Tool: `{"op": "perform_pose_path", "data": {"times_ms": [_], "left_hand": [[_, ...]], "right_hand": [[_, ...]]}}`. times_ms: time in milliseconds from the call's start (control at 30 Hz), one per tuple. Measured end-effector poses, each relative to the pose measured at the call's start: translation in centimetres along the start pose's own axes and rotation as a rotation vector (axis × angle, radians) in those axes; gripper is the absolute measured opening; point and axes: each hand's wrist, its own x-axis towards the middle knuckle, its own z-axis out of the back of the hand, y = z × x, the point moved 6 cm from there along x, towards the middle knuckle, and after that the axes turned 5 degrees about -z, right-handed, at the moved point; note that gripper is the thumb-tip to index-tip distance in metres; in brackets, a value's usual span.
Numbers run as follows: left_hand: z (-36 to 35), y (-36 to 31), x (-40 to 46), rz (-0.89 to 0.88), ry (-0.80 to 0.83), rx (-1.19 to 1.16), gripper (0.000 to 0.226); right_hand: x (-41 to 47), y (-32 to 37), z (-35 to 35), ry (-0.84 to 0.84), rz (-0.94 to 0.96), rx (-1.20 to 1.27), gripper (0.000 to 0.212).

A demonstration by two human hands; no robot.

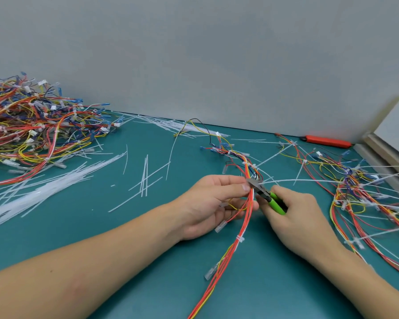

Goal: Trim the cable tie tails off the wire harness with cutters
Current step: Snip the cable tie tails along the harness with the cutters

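A wire harness (234,245) of red, orange and yellow wires runs from the bottom middle up the green mat. My left hand (211,204) holds the bundle, fingertips pinching it near a cable tie. My right hand (302,217) grips green-handled cutters (266,195). The metal jaws sit at the bundle, right beside my left fingertips. A long white cable tie tail (309,180) sticks out to the right from that spot. Lower on the bundle sits a white tie (240,238) with no tail showing.
A big heap of harnesses (32,127) fills the far left. Several loose white tie tails (44,189) lie scattered on the green mat (148,226). More harnesses with long tails (364,194) spread at the right. A red tool (327,141) lies by the grey wall.
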Motion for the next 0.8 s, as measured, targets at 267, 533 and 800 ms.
{"op": "perform_pose_path", "data": {"times_ms": [267,533,800], "left_hand": [[-0.08,-0.07,-0.09,-0.001,-0.007,0.017,0.031],[0.10,-0.01,-0.01,0.001,-0.012,-0.001,0.023],[0.10,0.03,0.02,0.001,-0.008,0.003,0.017]], "right_hand": [[-0.39,-0.18,0.14,-0.030,0.038,0.038,0.029],[-0.34,0.41,0.04,0.021,0.082,0.004,0.021],[-0.23,0.38,0.06,0.009,0.076,-0.003,0.016]]}}
